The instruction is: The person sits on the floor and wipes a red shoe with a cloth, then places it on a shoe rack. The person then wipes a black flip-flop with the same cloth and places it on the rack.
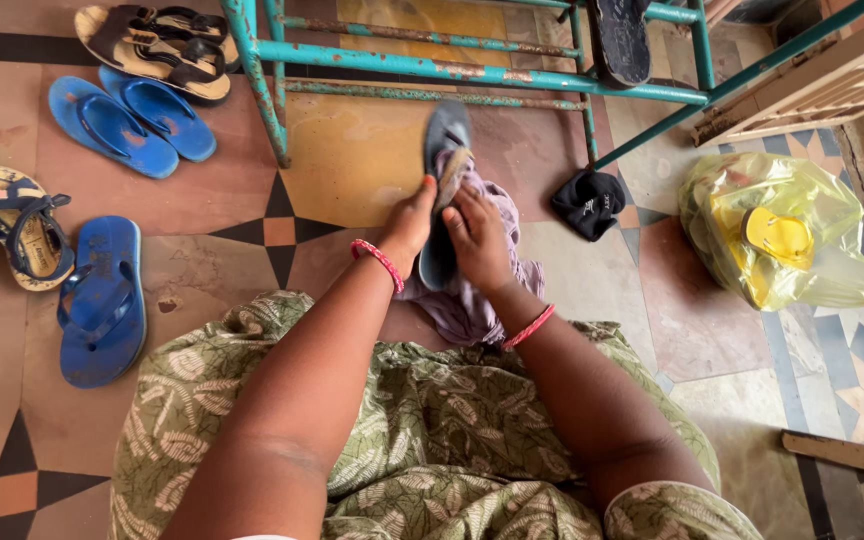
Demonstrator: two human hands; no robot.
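Grey sandal wiped below the teal rack.
Left hand grips it; right hand presses a mauve cloth on it. Yellow bag lies right of rack.

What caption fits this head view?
Left hand holds a grey sandal while right hand presses a purple cloth against it, beside blue flip-flops.

- a translucent yellow-green plastic bag lies crumpled on the tiled floor at the right, just beside the teal metal rack's leg.
- inside the bag, yellow sandals show through the plastic.
- no labels, signs or screens in view.
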